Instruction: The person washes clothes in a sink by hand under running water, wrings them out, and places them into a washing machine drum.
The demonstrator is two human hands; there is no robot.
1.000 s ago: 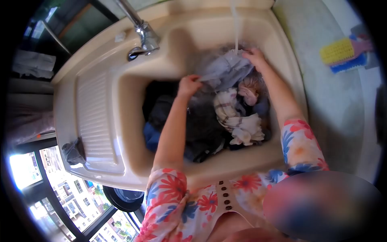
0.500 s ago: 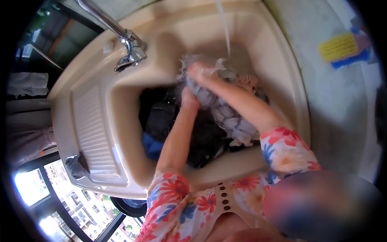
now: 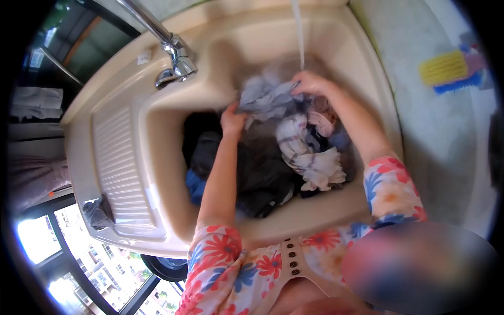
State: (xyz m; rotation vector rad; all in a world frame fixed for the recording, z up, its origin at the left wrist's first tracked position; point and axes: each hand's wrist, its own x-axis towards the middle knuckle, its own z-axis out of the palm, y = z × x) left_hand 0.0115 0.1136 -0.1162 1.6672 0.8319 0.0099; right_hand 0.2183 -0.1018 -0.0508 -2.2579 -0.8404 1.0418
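A wet, pale grey garment is stretched between my two hands over the sink basin. My left hand grips its left end, fingers closed. At the other end my right hand pinches the cloth close to the stream of water. Below lies a pile of wet laundry: dark clothes on the left, a white striped cloth on the right, and a pink piece beside it. A bit of blue cloth shows at the lower left. The garment's exact kind cannot be made out.
The beige sink has a ribbed washboard at left, with a dark grey cloth on its corner. A chrome faucet reaches over the back left. A yellow sponge and blue brush lie at right.
My hands were close together on the bunched grey garment amid splashing water. They have moved apart, the right one to the right, and the cloth is spread between them.
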